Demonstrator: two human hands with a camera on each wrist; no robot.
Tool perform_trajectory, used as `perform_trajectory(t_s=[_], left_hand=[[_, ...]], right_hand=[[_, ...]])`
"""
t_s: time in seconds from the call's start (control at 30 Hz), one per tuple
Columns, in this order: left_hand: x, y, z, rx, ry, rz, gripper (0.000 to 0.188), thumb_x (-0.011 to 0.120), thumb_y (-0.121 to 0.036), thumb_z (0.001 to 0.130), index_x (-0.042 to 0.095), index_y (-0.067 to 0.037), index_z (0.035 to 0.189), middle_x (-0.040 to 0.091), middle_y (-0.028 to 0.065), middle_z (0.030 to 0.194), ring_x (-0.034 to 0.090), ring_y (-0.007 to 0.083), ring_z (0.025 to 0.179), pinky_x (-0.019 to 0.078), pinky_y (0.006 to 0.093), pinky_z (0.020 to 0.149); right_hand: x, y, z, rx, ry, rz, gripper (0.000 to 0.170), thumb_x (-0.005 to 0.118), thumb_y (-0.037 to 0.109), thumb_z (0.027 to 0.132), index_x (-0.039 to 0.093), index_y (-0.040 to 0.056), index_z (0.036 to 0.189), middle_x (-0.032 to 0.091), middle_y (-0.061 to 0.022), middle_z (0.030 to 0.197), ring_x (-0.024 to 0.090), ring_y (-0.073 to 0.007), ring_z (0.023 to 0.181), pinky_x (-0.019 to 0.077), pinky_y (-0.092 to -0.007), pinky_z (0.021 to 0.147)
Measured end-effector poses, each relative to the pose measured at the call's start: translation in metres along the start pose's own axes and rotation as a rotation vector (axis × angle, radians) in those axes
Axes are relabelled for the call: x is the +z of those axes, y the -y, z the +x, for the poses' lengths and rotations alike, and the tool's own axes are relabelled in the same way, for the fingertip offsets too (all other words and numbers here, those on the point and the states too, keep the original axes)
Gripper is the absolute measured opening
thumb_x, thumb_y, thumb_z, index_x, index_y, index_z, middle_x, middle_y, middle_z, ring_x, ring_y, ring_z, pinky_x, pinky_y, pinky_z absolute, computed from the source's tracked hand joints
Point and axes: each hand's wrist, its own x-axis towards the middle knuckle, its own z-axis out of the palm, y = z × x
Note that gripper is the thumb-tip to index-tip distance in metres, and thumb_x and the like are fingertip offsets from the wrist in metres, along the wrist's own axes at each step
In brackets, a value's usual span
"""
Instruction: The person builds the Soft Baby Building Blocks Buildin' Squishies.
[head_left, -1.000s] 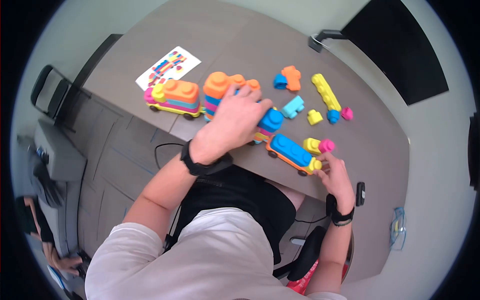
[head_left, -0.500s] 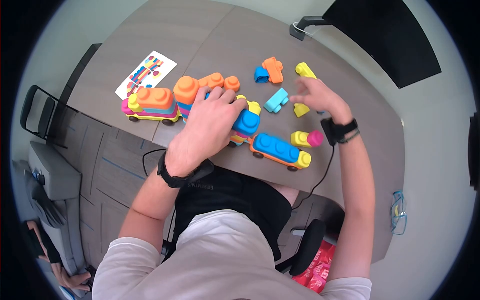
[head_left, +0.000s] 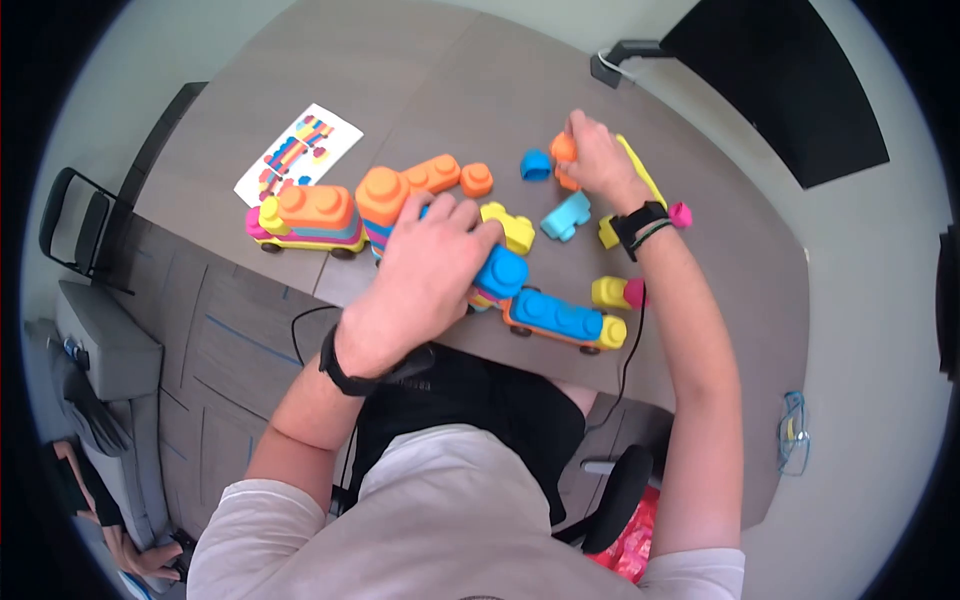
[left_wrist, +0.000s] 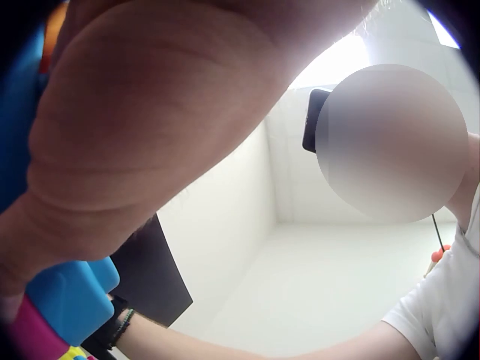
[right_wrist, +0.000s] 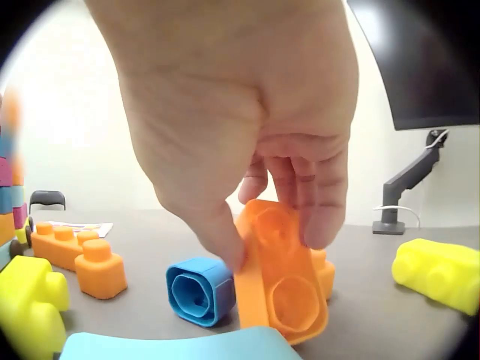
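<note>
My right hand [head_left: 600, 160] pinches an orange block [right_wrist: 281, 277] between thumb and fingers; the right wrist view shows its hollow underside, tilted, with another orange piece behind it. Beside it lies a small blue block [right_wrist: 201, 291]. My left hand [head_left: 428, 268] is laid over the middle car of a block train, fingers curled round its blue top block [head_left: 502, 271]; most of that car is hidden beneath the hand. An orange tower [head_left: 382, 196] rises at the car's left end. To the right is a car with a long blue block [head_left: 556, 314], to the left one topped in orange [head_left: 316, 206].
Beyond the train lie orange blocks [head_left: 432, 174], a yellow block [head_left: 512, 228] and a light-blue block [head_left: 567, 217]. A long yellow block [right_wrist: 439, 274] and a pink one [head_left: 680, 215] are at the right. A printed picture sheet [head_left: 300, 150] lies back left; a monitor [head_left: 775, 80] stands back right.
My right hand has left the train's right end, passed over the loose blocks and taken hold of the orange block, which is now apart from the small blue one. My left hand stays on the train.
</note>
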Motion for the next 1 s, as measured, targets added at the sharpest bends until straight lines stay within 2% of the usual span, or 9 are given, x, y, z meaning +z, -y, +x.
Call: perform_trajectory(t_s=[0.1,0.17,0.23,0.3,0.53,0.73,0.8,0.93,1.0], left_hand=[[0.002,0.000,-0.003,0.007,0.000,-0.008,0.057,0.096,-0.010,0.073,0.071,-0.012,0.124,0.066,0.0076,0.116,0.064,0.0316,0.120,0.0445,0.0487,0.112],[0.001,0.001,-0.002,0.003,-0.004,0.016,0.058,0.096,-0.009,0.073,0.071,-0.011,0.124,0.067,0.0078,0.117,0.064,0.0315,0.120,0.0441,0.0487,0.112],[0.001,-0.001,-0.003,-0.019,0.003,-0.002,0.058,0.096,-0.007,0.072,0.071,-0.010,0.124,0.068,0.0078,0.118,0.064,0.0313,0.121,0.0439,0.0484,0.112],[0.006,0.001,-0.003,-0.012,-0.022,0.015,0.057,0.096,-0.007,0.072,0.072,-0.011,0.124,0.069,0.0078,0.119,0.064,0.0307,0.121,0.0438,0.0483,0.112],[0.006,0.000,-0.001,-0.031,0.003,0.012,0.057,0.096,-0.006,0.072,0.073,-0.011,0.124,0.070,0.0072,0.120,0.065,0.0299,0.122,0.0432,0.0481,0.114],[0.006,0.000,-0.003,-0.050,0.025,-0.003,0.058,0.095,-0.006,0.070,0.073,-0.012,0.124,0.070,0.0066,0.121,0.065,0.0302,0.122,0.0429,0.0484,0.116],[0.007,0.004,-0.004,0.011,-0.041,-0.005,0.051,0.091,-0.008,0.073,0.077,-0.007,0.122,0.073,0.0136,0.116,0.069,0.0337,0.121,0.0459,0.0519,0.113],[0.008,0.000,-0.005,-0.025,-0.013,0.005,0.056,0.095,-0.008,0.071,0.073,-0.012,0.122,0.069,0.0075,0.120,0.065,0.0306,0.122,0.0436,0.0489,0.114],[0.005,-0.002,-0.004,-0.013,-0.011,0.013,0.055,0.095,-0.010,0.072,0.072,-0.012,0.122,0.068,0.0080,0.117,0.064,0.0312,0.120,0.0440,0.0494,0.112]], right_hand=[[-0.033,0.018,-0.046,-0.038,-0.114,0.088,0.070,0.087,0.022,0.084,0.063,0.0054,0.149,0.075,-0.0208,0.122,0.073,-0.0445,0.117,0.0609,-0.0511,0.101],[-0.056,0.021,-0.077,-0.080,-0.017,0.096,0.058,0.086,0.020,0.084,0.074,0.0025,0.138,0.078,-0.0181,0.116,0.077,-0.0392,0.107,0.0627,-0.0462,0.096],[-0.073,0.025,-0.111,-0.138,0.369,0.594,0.048,0.086,0.018,0.083,0.080,0.0004,0.127,0.080,-0.0174,0.113,0.077,-0.0302,0.105,0.0620,-0.0406,0.097],[-0.082,0.039,-0.151,-0.189,0.399,0.611,0.047,0.085,0.005,0.085,0.078,0.0020,0.131,0.077,-0.0120,0.119,0.075,-0.0212,0.111,0.0611,-0.0394,0.100],[-0.053,0.065,-0.221,-0.127,0.163,0.493,0.048,0.093,0.009,0.087,0.076,-0.0023,0.130,0.079,-0.0219,0.120,0.078,-0.0375,0.107,0.0628,-0.0432,0.097],[-0.050,0.097,-0.228,-0.140,0.200,0.206,0.041,0.090,0.006,0.087,0.074,0.0005,0.125,0.077,-0.0188,0.122,0.076,-0.0395,0.111,0.0615,-0.0459,0.097],[-0.055,0.100,-0.223,-0.163,0.244,0.147,0.041,0.090,0.009,0.088,0.074,0.0016,0.125,0.077,-0.0177,0.122,0.075,-0.0398,0.111,0.0612,-0.0469,0.098],[-0.088,0.090,-0.169,-0.230,0.493,-0.014,0.043,0.089,0.022,0.091,0.074,0.0043,0.128,0.078,-0.0158,0.123,0.074,-0.0410,0.115,0.0604,-0.0497,0.098],[-0.096,0.092,-0.121,-0.234,0.421,-0.002,0.046,0.087,0.031,0.093,0.075,0.0054,0.129,0.078,-0.0172,0.124,0.073,-0.0399,0.120,0.0600,-0.0505,0.102]])
